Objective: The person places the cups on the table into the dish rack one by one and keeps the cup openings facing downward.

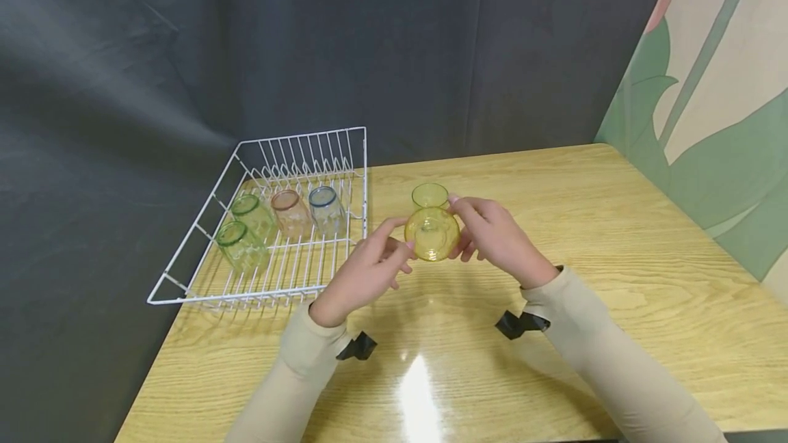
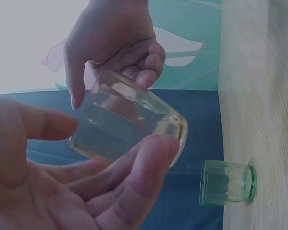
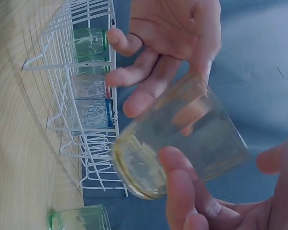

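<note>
We hold yellow glass (image 1: 432,234) right of white rack (image 1: 365,183), long axis tilted, mouth up toward us; left hand (image 1: 366,265) nearer rack, right hand (image 1: 495,234) farther, fingers of both grasping glass sides.

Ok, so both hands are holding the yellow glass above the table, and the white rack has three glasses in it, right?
Not quite: the head view shows four glasses in the white rack, not three. The rest stands: the left hand and right hand hold the yellow glass above the table.
</note>
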{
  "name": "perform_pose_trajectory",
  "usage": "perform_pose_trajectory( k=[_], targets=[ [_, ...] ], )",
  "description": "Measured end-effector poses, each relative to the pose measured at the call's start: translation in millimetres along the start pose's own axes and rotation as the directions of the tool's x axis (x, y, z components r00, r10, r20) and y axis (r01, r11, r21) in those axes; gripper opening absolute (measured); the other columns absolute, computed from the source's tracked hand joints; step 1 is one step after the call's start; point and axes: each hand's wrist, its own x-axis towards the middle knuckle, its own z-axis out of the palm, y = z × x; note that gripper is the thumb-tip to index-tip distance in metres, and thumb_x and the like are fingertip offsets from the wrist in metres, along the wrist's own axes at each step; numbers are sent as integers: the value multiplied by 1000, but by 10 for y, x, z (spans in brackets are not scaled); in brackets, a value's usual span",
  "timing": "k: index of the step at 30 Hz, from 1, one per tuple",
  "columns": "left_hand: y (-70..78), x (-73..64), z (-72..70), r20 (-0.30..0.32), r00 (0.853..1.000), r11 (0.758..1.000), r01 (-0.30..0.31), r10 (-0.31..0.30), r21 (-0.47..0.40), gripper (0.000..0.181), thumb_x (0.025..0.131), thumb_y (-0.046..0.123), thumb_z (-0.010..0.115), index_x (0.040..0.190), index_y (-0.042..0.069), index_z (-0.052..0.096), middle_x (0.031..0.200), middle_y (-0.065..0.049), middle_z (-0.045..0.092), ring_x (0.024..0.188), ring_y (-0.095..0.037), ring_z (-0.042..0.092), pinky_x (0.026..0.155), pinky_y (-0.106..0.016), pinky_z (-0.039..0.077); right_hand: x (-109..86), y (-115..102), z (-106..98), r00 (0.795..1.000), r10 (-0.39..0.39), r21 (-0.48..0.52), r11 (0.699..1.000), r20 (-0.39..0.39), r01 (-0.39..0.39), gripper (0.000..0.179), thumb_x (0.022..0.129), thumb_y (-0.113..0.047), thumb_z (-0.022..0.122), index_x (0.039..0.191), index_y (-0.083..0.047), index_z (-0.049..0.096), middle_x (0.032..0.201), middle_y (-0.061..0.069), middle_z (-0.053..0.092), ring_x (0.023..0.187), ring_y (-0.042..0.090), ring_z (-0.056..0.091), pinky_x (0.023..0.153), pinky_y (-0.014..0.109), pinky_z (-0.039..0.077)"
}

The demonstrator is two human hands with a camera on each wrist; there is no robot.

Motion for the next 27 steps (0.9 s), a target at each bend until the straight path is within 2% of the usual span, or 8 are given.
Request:
perform_pose_trajectory(
  k=[4,9,16,22,27],
  targets=[
    [17,-26,3,7,999,999,-35,35,15,50,105,22,52,153,24,35,116,-11,70,94,-20,69,65,-35,60,16,14,-8,1000,15,7,1000,15,-15,63,104,-57,36,129,-4,58,70,9,72,59,25,68,54,35,51],
    [25,-39,1,8,999,998,-51,51,25,49,105,22,51,152,24,36,117,-10,70,94,-17,68,67,-36,60,23,16,11,1000,17,-20,1000,21,-17,55,102,-56,43,125,-9,59,68,7,72,59,25,68,57,39,54],
    [16,-30,11,7,1000,1000,-13,13,6,49,105,43,47,151,28,37,117,-5,69,98,-21,68,72,-45,59,26,30,34,999,22,-49,999,24,-21,56,101,-59,45,124,-10,60,68,5,72,60,26,67,57,37,53],
    [31,-29,13,-12,1000,1000,2,-2,5,45,106,47,44,146,28,39,120,-5,69,93,-15,68,70,-43,59,34,47,32,999,27,-60,998,31,-25,56,100,-59,47,125,-11,61,73,7,73,62,28,66,57,35,52],
    [21,-9,3,-48,999,1000,-2,2,6,46,107,51,38,143,23,42,116,-6,69,86,-17,67,66,-41,59,22,45,53,998,29,-51,998,51,-26,56,98,-58,52,129,-13,58,78,7,73,65,28,66,56,34,52]
  ],
)
